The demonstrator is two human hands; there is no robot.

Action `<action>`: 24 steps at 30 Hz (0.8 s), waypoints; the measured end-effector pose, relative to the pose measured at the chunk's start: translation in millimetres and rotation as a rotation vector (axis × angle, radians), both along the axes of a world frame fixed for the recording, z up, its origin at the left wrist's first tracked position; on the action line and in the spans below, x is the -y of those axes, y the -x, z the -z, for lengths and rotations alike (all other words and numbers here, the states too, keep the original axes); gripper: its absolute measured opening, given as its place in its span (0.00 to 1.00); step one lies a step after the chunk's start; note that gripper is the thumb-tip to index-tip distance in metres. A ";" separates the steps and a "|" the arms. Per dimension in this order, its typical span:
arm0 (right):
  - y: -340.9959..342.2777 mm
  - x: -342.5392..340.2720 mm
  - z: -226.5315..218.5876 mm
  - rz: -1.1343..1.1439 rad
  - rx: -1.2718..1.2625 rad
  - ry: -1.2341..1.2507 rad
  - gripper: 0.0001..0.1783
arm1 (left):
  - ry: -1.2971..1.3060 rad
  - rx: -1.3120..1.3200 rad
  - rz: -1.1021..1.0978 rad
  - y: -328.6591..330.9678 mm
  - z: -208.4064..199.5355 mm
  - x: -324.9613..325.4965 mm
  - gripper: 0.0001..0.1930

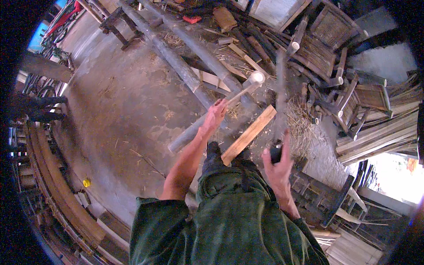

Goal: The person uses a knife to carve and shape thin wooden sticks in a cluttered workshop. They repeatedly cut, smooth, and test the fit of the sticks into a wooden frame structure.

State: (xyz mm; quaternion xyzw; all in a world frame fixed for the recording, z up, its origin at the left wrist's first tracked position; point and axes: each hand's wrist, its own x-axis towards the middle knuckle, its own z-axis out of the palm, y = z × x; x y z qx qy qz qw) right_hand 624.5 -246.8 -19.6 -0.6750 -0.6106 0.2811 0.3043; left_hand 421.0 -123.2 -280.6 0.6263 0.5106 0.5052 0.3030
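Observation:
A pale bamboo pole [187,135] slants across in front of me, its round cut end [257,78] pointing away to the right. My left hand [215,115] is closed on the pole near its middle. My right hand [279,164] grips the dark handle [275,152] of a long-bladed tool. The grey blade [280,95] stretches away from me and is smeared by motion, so its exact kind is unclear. Between my hands a flat wooden board [249,134] lies slantwise, its near end over my legs. The blade is to the right of the board and pole end, apart from both.
Two long grey poles [174,57] lie on the floor ahead. Bamboo chairs [320,57] and a smaller one [360,104] crowd the right, beside shavings [298,128] and stacked strips [384,132]. A dark bench-like frame [316,194] stands near my right arm. Long timbers [57,176] line the left.

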 end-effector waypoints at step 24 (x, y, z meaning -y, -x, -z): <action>-20.2 -22.8 -90.7 -0.136 0.619 -0.077 0.27 | -0.256 0.116 -0.249 -81.9 -157.3 -32.6 0.17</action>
